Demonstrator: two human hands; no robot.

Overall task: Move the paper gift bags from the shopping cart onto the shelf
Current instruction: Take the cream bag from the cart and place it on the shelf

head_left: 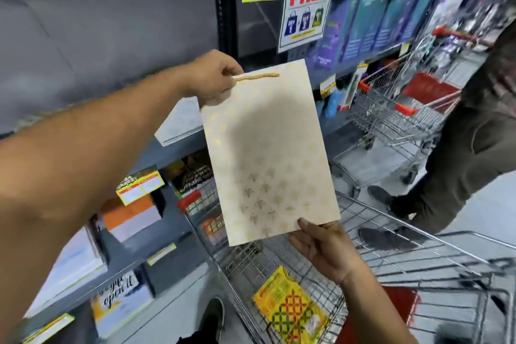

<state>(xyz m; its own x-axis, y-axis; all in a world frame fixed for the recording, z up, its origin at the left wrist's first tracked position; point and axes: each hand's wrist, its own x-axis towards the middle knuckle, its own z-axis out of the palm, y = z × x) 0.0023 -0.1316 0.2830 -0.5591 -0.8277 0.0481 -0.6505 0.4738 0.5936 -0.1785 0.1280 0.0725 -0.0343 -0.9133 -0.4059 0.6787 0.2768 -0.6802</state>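
A flat cream paper gift bag [268,148] with gold leaf prints hangs in the air between the shopping cart and the shelf. My left hand [212,78] pinches its gold rope handle at the top left corner. My right hand [324,248] grips its bottom right corner from below. Under the bag stands the wire shopping cart [391,237], with a yellow patterned gift bag [290,313] lying in its basket. The grey shelf [178,148] runs along the left, and a pale flat bag [181,123] lies on it just behind my left hand.
Lower shelf levels hold more bags and yellow price tags [139,187]. A "GET 1 FREE" sign [307,0] hangs above. Another person [460,148] stands at the right beside a second wire cart [396,109]. My shoe [212,315] is on the floor by the cart.
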